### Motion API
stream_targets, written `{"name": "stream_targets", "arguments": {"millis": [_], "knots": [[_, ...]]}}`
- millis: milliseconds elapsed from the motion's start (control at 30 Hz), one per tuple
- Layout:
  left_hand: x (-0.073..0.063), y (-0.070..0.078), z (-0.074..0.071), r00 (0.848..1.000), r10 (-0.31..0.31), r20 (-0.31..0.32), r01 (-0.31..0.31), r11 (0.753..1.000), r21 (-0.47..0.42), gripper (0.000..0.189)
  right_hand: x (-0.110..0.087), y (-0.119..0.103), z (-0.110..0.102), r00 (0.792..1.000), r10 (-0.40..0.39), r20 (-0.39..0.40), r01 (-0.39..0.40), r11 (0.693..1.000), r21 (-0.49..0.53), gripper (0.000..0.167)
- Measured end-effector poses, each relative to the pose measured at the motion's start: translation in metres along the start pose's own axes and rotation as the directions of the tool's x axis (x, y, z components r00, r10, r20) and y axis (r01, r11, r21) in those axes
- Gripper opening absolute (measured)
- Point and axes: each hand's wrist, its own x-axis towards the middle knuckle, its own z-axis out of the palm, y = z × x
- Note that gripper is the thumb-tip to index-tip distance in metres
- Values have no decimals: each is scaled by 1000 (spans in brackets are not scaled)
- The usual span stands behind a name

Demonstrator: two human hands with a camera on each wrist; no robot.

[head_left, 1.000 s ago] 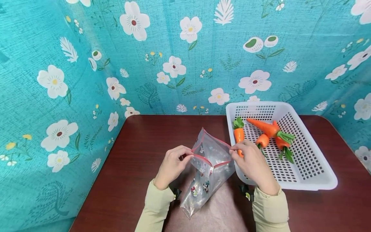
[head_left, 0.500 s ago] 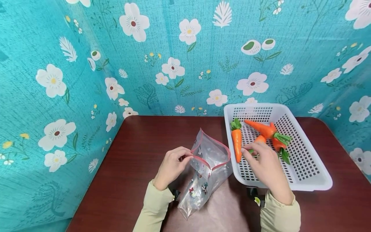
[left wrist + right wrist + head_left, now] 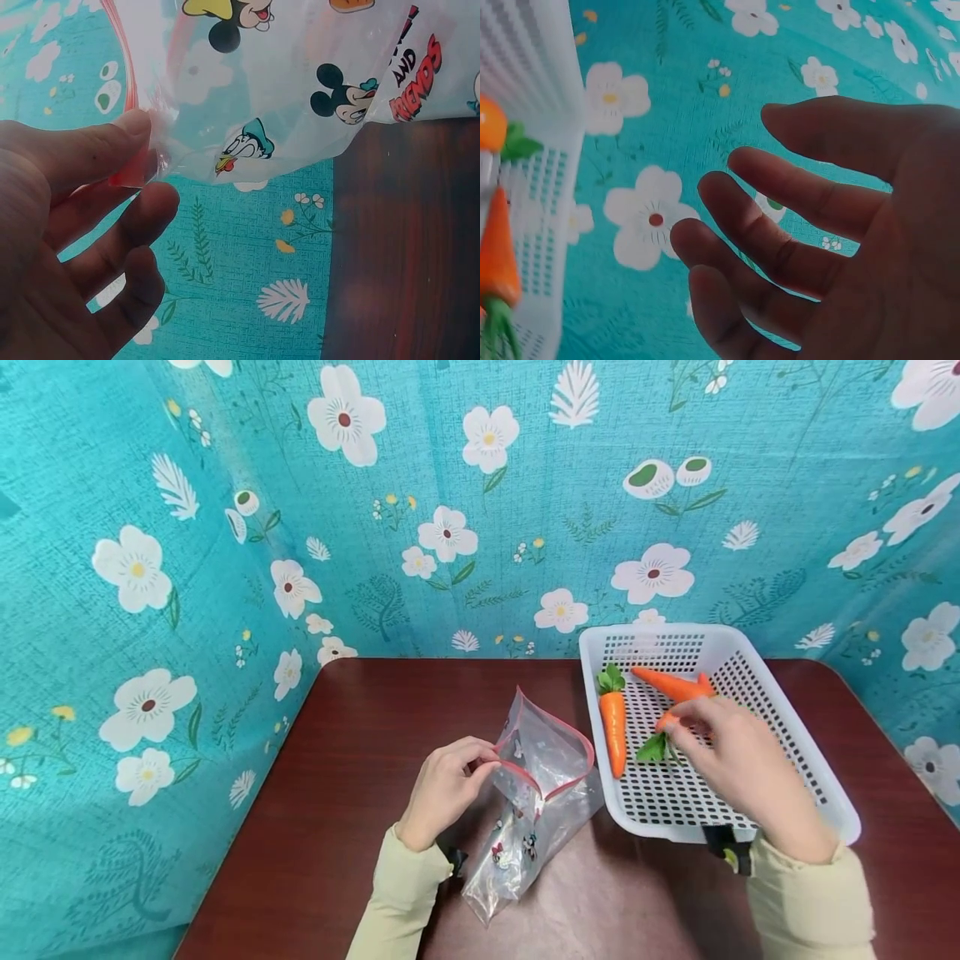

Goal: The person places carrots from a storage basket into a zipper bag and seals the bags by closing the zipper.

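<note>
My left hand (image 3: 444, 787) pinches the red-edged opening of a clear zip bag (image 3: 501, 860) printed with cartoon characters. The bag's mouth gapes, and its body slants down toward the front of the table. In the left wrist view, thumb and fingers grip a corner of the bag (image 3: 247, 97). Above the white basket hovers my right hand (image 3: 750, 768), its fingers loosely bent and holding nothing in the right wrist view. Beneath and beside its fingertips lie orange carrots with green tops, partly hidden by the hand. One carrot (image 3: 613, 732) lies apart along the basket's left side.
The perforated white basket (image 3: 783, 693) stands on the right of the dark red-brown table (image 3: 322, 827). A teal flowered cloth (image 3: 420, 460) hangs behind and along the left side of the table.
My right hand has let go of the bag's right edge and moved right, over the carrots in the basket. My left hand keeps its hold on the bag.
</note>
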Motion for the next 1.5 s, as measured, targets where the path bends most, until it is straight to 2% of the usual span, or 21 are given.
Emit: {"name": "stream_targets", "arguments": {"millis": [233, 367, 533, 833, 1133, 1500], "knots": [[2, 0, 0, 1000, 22, 0, -22, 1000, 17, 6, 29, 15, -33, 994, 35, 102, -26, 995, -94, 33], [2, 1, -1, 1000, 26, 0, -26, 1000, 16, 5, 48, 23, -51, 990, 45, 136, -30, 993, -112, 42], [2, 2, -1, 999, 32, 14, -33, 999, 13, 4, 67, 30, -60, 984, 68, 166, -48, 991, -121, 45], [2, 4, -1, 999, 42, 6, -42, 999, 26, 9, 91, 46, -44, 957, 158, 244, -130, 983, -129, 49], [0, 4, 1, 1000, 29, 8, -29, 999, 25, 8, 108, 65, -18, 931, 236, 277, -206, 970, -132, 51], [2, 6, 2, 999, 50, 14, -50, 998, 39, 6, 120, 91, 18, 894, 310, 324, -274, 950, -151, 51]]}}
